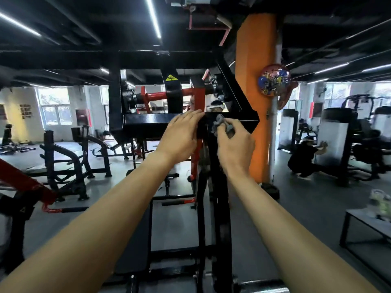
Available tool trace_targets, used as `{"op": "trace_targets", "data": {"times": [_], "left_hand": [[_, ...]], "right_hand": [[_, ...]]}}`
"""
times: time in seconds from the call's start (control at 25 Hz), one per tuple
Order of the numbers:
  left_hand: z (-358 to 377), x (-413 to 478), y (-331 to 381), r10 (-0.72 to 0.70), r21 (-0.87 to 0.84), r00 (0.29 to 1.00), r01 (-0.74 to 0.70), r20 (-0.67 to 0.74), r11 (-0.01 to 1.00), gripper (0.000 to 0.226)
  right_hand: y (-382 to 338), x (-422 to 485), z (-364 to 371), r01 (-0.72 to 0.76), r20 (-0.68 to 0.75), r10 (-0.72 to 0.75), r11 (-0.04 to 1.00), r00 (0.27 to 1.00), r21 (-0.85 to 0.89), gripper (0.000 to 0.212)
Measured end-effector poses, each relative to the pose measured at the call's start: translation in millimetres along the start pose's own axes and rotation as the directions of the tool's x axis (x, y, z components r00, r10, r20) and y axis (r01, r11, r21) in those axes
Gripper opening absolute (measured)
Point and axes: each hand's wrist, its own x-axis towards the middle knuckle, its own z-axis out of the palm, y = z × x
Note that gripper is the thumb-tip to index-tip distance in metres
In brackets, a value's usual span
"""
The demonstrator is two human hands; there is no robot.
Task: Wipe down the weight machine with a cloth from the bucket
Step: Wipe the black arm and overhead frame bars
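The black and red weight machine (pixel 148 121) rises right in front of me, with a black cross beam at chest height and a black upright below it. My right hand (pixel 234 144) grips a crumpled grey cloth (pixel 221 123) against the joint where the beam meets the upright. To the left of the cloth, my left hand (pixel 182 136) rests on that same joint with its fingers stretched out flat. The bucket is not in view.
An orange pillar (pixel 254 92) stands just behind the machine on the right. A person (pixel 304 155) crouches beside a white machine farther right. Black benches and frames (pixel 67 161) fill the left floor. A low table (pixel 370 225) stands at the right edge.
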Motion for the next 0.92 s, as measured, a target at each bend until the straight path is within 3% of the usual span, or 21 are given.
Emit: {"op": "trace_targets", "data": {"times": [0.16, 0.36, 0.48, 0.72, 0.92], "left_hand": [[-24.2, -18.0, -49.1, -0.025, 0.077, 0.999, 0.027, -0.025, 0.997, 0.064], [-28.3, -19.7, -66.7, 0.075, 0.07, 0.997, -0.072, -0.03, 0.995, 0.059], [-27.2, -22.2, -78.4, 0.132, 0.056, 0.991, -0.13, -0.034, 0.99, 0.062], [-24.4, -23.1, -88.7, 0.176, 0.047, 0.984, -0.174, -0.037, 0.984, 0.068], [-15.6, -26.1, -92.1, 0.203, 0.069, 0.976, -0.198, -0.079, 0.978, 0.066]], "right_hand": [[-42.7, -21.2, 27.2, 0.042, -0.003, -0.043, 0.986, 0.999, -0.161, 0.016], [-59.8, -35.2, 59.5, -0.087, 0.012, 0.096, 0.941, 0.995, -0.326, 0.01], [-55.7, -51.1, 79.5, -0.161, 0.032, 0.187, 0.911, 0.982, -0.379, 0.016], [-57.4, -51.0, 89.7, -0.23, -0.104, 0.214, 0.957, 0.971, -0.175, 0.016], [-46.8, -59.1, 96.9, -0.274, -0.008, 0.286, 0.911, 0.958, -0.308, 0.025]]}}
